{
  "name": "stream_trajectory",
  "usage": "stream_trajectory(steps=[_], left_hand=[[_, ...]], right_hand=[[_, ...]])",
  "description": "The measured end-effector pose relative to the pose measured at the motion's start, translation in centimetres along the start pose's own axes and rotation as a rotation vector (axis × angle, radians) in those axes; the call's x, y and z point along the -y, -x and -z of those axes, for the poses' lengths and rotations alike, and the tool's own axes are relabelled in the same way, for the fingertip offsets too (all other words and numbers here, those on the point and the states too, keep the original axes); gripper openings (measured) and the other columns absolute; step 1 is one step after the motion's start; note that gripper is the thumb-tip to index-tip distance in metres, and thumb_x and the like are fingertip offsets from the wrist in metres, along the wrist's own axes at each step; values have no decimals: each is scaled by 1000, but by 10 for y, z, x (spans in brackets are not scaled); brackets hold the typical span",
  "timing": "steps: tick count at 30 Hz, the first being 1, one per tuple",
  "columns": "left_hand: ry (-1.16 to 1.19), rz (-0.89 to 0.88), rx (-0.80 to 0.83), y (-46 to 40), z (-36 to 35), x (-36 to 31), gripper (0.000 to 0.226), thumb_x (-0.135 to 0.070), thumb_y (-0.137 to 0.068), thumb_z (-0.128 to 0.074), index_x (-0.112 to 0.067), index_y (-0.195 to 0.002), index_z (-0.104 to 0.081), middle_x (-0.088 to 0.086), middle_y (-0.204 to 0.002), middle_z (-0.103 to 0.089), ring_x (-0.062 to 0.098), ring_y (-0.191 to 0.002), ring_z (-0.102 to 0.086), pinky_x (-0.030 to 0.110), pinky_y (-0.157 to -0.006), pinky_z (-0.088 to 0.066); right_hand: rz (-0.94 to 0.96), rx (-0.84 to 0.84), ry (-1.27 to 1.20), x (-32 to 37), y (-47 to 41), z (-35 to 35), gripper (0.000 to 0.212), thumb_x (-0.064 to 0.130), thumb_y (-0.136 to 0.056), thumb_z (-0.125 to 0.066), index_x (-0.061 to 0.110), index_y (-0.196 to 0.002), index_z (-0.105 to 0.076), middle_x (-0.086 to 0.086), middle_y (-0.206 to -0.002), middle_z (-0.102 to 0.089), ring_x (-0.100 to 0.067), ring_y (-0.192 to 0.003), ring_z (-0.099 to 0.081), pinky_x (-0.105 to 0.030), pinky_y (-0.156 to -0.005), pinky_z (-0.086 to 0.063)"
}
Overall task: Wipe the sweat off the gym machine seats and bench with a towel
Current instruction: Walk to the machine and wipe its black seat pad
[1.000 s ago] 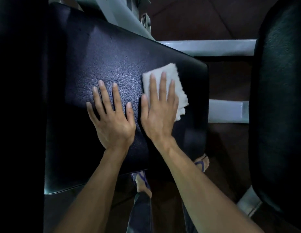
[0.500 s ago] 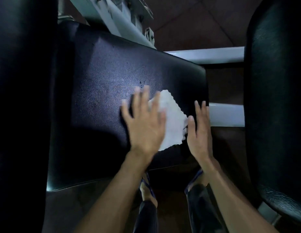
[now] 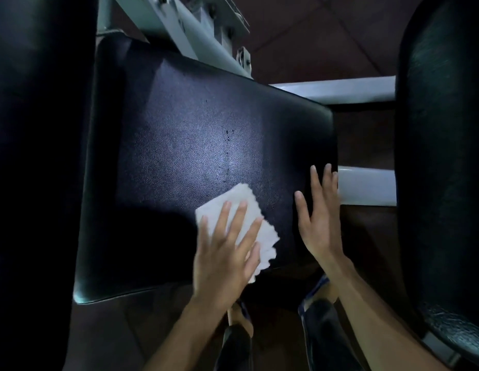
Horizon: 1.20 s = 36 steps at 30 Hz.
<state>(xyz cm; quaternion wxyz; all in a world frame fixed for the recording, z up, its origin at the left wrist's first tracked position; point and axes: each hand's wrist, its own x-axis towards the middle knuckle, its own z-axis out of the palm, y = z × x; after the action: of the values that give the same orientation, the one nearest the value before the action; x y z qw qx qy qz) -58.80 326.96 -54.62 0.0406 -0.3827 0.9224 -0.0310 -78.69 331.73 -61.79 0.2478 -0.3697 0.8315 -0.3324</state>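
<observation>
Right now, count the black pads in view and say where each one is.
3. A wide seat pad in the middle under both hands, a second pad along the right edge, a third along the left edge. Others may lie out of frame.

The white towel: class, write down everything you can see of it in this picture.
The white towel is a small folded cloth, soft-looking, with a wavy, scalloped right edge. It lies flat near the front edge of the black padded seat, in the lit patch. The left hand presses on it with straight, spread fingers, hiding its lower left part. The right hand rests apart on the seat, not touching it.
</observation>
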Motion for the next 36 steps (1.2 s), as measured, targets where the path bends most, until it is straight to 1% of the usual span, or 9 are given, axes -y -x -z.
stream_trajectory(steps=[4,8,12,14,18,23,29,33,36], left_hand=[[-52,182,-43,-17,12,40,41,-37,-95,-54,-33,-134,-61,8,-155,-44,33,-147,-34,61,-119,-20],[69,462,-135,-140,15,52,44,-47,-100,-37,-36,-140,-53,5,-162,-32,32,-152,-24,55,-121,-6],[44,323,-19,-210,7,31,55,-54,-101,-26,-32,-147,-45,4,-162,-31,33,-154,-15,57,-123,-2],[27,196,-21,-181,1,15,52,-51,-101,-30,-30,-145,-48,5,-159,-38,34,-152,-21,55,-122,-3],[25,-28,-18,-79,4,16,44,-45,-97,-47,-28,-136,-60,4,-152,-48,34,-148,-35,56,-119,-19],[4,226,-87,-51,15,49,40,-38,-95,-53,-29,-133,-63,5,-154,-47,32,-145,-40,54,-119,-21],[47,520,-166,-183,21,87,47,-48,-98,-36,-35,-138,-56,2,-159,-37,29,-150,-28,53,-124,-10],[68,409,-114,-263,21,91,56,-56,-97,-27,-31,-139,-55,4,-157,-38,32,-150,-23,55,-123,-7],[25,260,-81,-251,14,73,57,-60,-98,-27,-32,-140,-53,3,-153,-44,33,-147,-29,54,-122,-14]], right_hand=[[-34,18,32,7,0,-1,65,48,-105,-33,18,-160,-18,-8,-169,0,-22,-156,7,-37,-125,0],[-52,8,141,12,-2,-5,71,55,-102,-26,16,-160,-14,-13,-169,0,-29,-156,4,-40,-124,-1],[-71,16,183,13,-3,-8,73,58,-100,-19,18,-160,-10,-13,-169,2,-28,-156,5,-37,-123,3],[-70,36,172,12,-2,-5,71,58,-102,-20,21,-161,-8,-8,-169,5,-24,-156,8,-34,-123,4],[-78,66,133,13,-1,2,68,55,-103,-25,24,-161,-8,-1,-169,8,-17,-156,12,-33,-123,5],[-99,37,136,16,0,-3,70,56,-100,-24,24,-161,-10,-2,-169,7,-17,-156,12,-35,-123,4],[-101,-3,173,10,0,-12,69,57,-101,-20,24,-160,-10,-2,-169,5,-20,-156,9,-44,-125,-3],[-95,-77,252,11,2,-20,68,55,-102,-17,22,-161,-12,-7,-169,0,-23,-157,4,-45,-126,-7],[-90,-71,239,10,2,-21,67,55,-103,-18,22,-161,-12,-6,-169,0,-22,-157,4,-43,-126,-4]])
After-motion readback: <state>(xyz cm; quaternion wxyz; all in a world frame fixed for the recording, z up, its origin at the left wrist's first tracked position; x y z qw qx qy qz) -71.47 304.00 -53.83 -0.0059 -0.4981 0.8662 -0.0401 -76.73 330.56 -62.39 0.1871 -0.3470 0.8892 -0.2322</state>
